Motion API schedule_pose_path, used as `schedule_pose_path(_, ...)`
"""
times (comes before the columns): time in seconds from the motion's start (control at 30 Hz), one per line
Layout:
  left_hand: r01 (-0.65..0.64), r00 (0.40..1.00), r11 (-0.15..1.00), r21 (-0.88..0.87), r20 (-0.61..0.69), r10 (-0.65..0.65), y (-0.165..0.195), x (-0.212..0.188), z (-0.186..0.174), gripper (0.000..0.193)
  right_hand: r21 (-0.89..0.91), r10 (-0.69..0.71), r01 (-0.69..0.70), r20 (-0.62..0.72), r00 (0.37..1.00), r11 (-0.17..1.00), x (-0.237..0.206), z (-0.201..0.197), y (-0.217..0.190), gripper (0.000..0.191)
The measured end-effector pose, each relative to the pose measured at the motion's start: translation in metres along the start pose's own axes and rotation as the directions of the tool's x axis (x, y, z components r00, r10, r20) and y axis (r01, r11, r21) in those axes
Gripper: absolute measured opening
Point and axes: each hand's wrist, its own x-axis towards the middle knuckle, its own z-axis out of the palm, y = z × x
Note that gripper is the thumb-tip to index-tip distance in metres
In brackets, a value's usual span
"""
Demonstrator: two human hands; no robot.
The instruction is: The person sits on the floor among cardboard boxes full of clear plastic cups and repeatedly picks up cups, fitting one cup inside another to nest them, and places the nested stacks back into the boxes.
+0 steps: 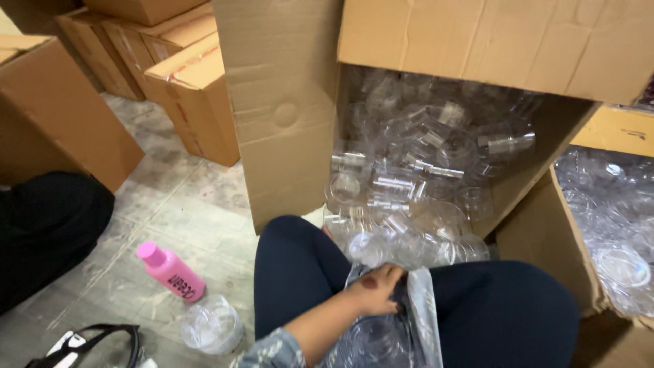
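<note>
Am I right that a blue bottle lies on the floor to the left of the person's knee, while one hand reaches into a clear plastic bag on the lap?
Not quite: the bottle is pink, not blue, as the head view shows. The rest holds: it lies on the floor left of the knee, and the hand reaches into the clear plastic bag on the lap.

We see soft, even indoor light with no hard shadows. Glare glints off the clear cups (415,177) inside the tipped box (283,123), whose interior falls into shade. The frame is slightly soft overall. The dark legs (490,307) lose detail. The floor (177,204) is evenly lit.
</note>
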Motion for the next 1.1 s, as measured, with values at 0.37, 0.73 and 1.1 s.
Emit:
schedule_pose_path(0.37, 0.078, 0.988, 0.959, 0.272, 0.109, -0.111, 0.033, 0.004, 0.035, 0.058, 0.085, -0.157, 0.183, -0.247, 0.956, 0.98, -0.028, -0.022, 0.002, 0.018)
schedule_pose_path(0.73, -0.14, 0.989, 0.941, -0.309, -0.091, 0.118, 0.093, 0.005, 0.033, 0.096, 0.184, -0.704, 0.775, -0.33, 0.628, 0.605, -0.127, -0.017, -0.028, 0.01)
schedule_pose_path(1.1, -0.032, 0.994, -0.008, -0.999, -0.031, -0.107, 0.035, -0.006, 0.014, 0.097, 0.022, -0.662, 0.767, 0.521, 0.539, 0.642, -0.172, 0.069, -0.104, 0.052)
